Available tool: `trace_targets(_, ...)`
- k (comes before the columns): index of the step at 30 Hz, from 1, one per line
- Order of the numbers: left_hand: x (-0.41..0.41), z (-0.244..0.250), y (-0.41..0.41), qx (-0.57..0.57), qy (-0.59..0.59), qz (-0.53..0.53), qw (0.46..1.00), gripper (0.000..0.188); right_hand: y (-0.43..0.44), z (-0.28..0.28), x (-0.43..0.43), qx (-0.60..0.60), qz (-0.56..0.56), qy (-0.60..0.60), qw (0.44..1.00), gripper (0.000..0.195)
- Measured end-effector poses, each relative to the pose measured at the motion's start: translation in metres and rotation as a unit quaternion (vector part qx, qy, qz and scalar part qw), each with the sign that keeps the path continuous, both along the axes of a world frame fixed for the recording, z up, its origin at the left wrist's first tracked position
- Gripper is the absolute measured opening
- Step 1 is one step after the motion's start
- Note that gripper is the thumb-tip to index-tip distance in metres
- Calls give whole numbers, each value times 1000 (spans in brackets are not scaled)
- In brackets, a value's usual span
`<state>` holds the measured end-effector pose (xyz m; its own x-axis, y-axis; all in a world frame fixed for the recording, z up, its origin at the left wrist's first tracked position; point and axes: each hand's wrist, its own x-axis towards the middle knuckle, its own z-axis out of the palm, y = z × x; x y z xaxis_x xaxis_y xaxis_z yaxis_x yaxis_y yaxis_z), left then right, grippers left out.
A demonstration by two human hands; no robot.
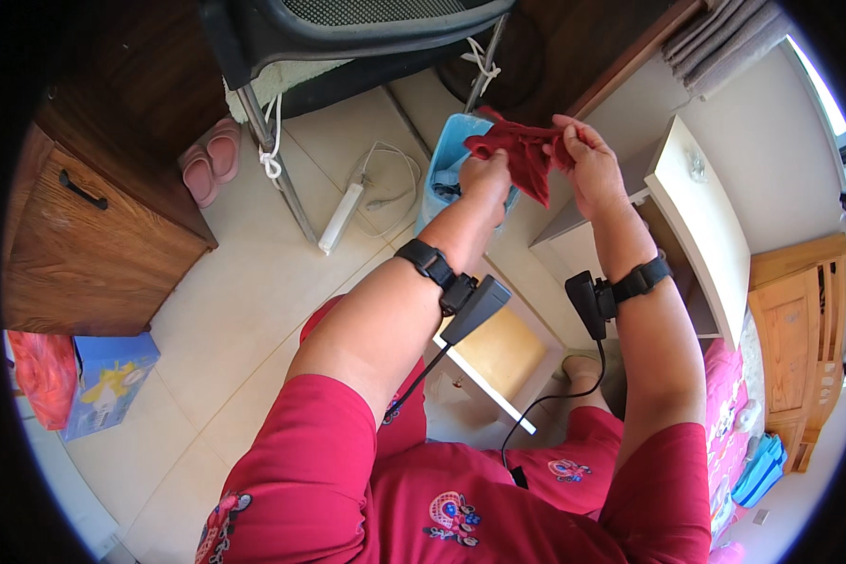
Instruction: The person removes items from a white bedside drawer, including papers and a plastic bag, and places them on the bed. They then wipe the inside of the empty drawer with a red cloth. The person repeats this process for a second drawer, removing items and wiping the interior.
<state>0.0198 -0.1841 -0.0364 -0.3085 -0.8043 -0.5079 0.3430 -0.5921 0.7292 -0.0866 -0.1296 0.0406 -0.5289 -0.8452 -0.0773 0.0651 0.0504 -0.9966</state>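
Observation:
A dark red cloth (525,154) is stretched between my two hands, above and beside a light blue plastic bin (440,158). My left hand (486,180) grips its near left part, thumb on top. Pinched in the fingers of my right hand (591,158) is the cloth's right end, bunched up. A pointed corner of the cloth hangs down between the hands. Inside the bin lie some bluish and dark things that I cannot make out. Both forearms wear black straps with cabled devices.
An open drawer (497,338) juts out below my forearms. A white cabinet with its door (705,225) open stands at right. A metal-legged chair (366,32) is ahead. On the tiled floor lie a power strip (341,218) and pink slippers (211,162). A wooden cabinet (106,240) stands at left.

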Motion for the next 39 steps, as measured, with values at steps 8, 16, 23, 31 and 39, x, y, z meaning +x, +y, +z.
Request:
trace_targets(8,-3,-38,-28,70,-96,-57,991,41,-24,61,17,-133,47,62,988,25)
trace_targets(16,-6,-12,-13,-204,-131,-73,967,66,-35,70,-5,-102,76,165,978,29)
trace_targets(23,-16,-15,-17,-239,-120,7,964,52,-32,68,18,-54,119,175,976,33)
trace_targets(31,-8,-6,-46,-109,75,107,985,25,-37,70,-9,54,41,492,868,40)
trace_targets(39,22,18,-70,-68,244,162,954,21,-27,60,-59,62,-67,612,786,38)
